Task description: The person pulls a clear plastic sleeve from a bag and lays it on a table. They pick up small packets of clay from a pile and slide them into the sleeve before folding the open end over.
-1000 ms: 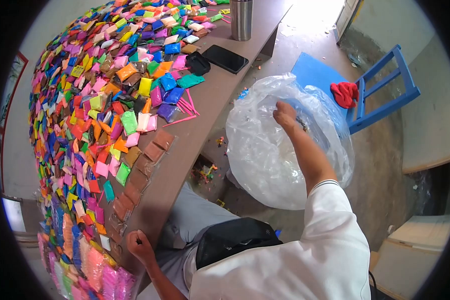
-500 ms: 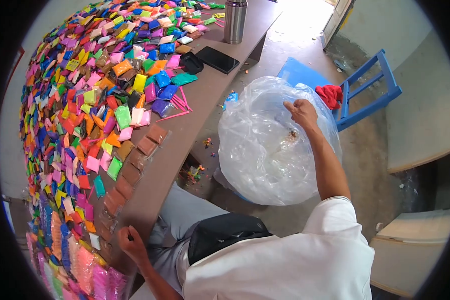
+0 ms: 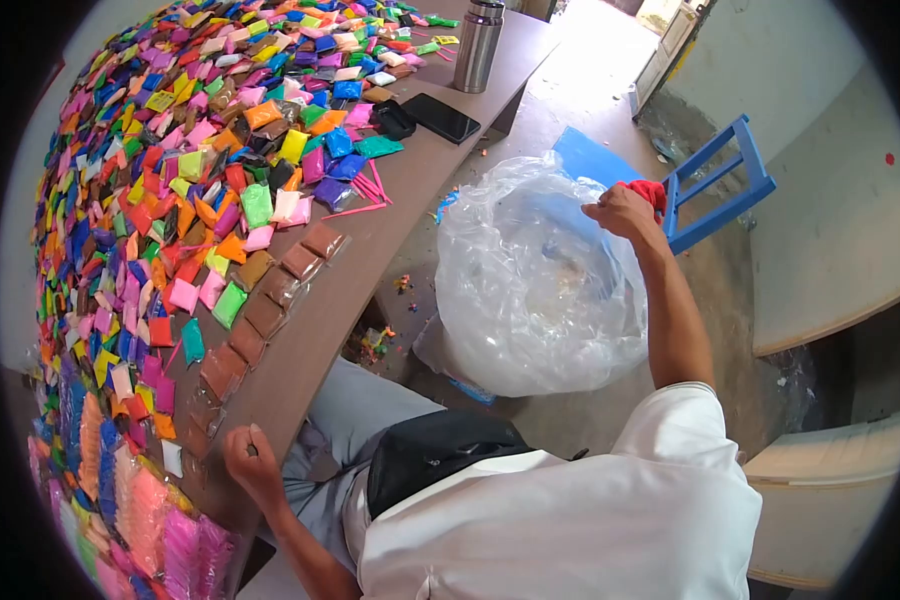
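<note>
Beside the table (image 3: 370, 262), right fingers (image 3: 604, 211) grip the plastic bag (image 3: 530, 295) (left fingers (image 3: 254, 452) curled shut).

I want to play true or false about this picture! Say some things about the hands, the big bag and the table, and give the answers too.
1. The right hand grips the rim of the bag. True.
2. The bag sits on the table. False: it stands on the floor beside the table.
3. The chair is red. False: it is blue, and a red cloth lies on it.
4. A phone lies on the table near the cup. True.
5. The left hand is inside the bag. False: it rests closed at the table's edge.
</note>
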{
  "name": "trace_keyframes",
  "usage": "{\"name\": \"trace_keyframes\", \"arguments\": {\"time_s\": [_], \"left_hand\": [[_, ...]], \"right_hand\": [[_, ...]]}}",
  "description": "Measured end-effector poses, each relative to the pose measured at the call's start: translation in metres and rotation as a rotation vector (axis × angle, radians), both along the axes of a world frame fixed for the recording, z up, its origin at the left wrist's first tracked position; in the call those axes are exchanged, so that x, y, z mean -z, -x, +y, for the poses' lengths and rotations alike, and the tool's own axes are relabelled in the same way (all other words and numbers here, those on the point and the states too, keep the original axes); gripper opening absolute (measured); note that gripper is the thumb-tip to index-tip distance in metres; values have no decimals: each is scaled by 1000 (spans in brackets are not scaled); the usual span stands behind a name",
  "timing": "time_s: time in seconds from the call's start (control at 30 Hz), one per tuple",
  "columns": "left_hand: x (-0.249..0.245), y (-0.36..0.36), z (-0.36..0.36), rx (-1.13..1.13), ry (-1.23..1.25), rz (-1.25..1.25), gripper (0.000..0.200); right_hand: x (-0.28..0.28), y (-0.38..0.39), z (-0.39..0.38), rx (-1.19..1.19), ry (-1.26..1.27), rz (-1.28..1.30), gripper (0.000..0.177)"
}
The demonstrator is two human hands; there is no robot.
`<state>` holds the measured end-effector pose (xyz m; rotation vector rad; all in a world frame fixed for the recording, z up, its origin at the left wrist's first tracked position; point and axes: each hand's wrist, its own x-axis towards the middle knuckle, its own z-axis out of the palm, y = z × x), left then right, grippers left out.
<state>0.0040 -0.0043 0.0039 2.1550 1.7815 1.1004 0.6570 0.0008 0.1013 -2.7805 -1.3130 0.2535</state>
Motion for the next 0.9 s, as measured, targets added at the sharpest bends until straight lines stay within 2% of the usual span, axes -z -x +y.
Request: {"name": "trace_keyframes", "arguments": {"time_s": [0.07,0.17,0.23,0.3,0.43,0.47,0.57,0.6,0.73,0.83,0.9], "left_hand": [[0,-5,0,-4,-8,-25,17],[2,-2,1,8,-12,-14,17],[4,-1,1,-9,12,-42,17],[4,-2,1,-28,30,-54,18],[3,0,0,-42,48,-80,22],[2,1,-1,-38,50,-94,24],[-2,2,-2,-39,75,-153,27],[0,4,-1,-32,76,-174,28],[3,9,-1,-9,78,-225,30],[-2,6,-4,1,44,-237,32],[-7,4,-4,8,32,-248,34]], "right_hand": [[-24,3,-4,-63,-61,-41,43],[-70,15,-3,-79,-186,37,37],[-83,13,-4,-132,-401,268,26],[-103,23,-8,-194,-617,504,24],[-138,56,-3,-233,-774,676,15],[-141,60,-1,-274,-775,682,20],[-151,95,2,-407,-949,1053,26],[-149,98,6,-433,-939,1055,36],[-144,120,12,-626,-884,1272,44],[-136,153,18,-668,-938,1241,46],[-122,175,21,-706,-971,1055,50]]}}
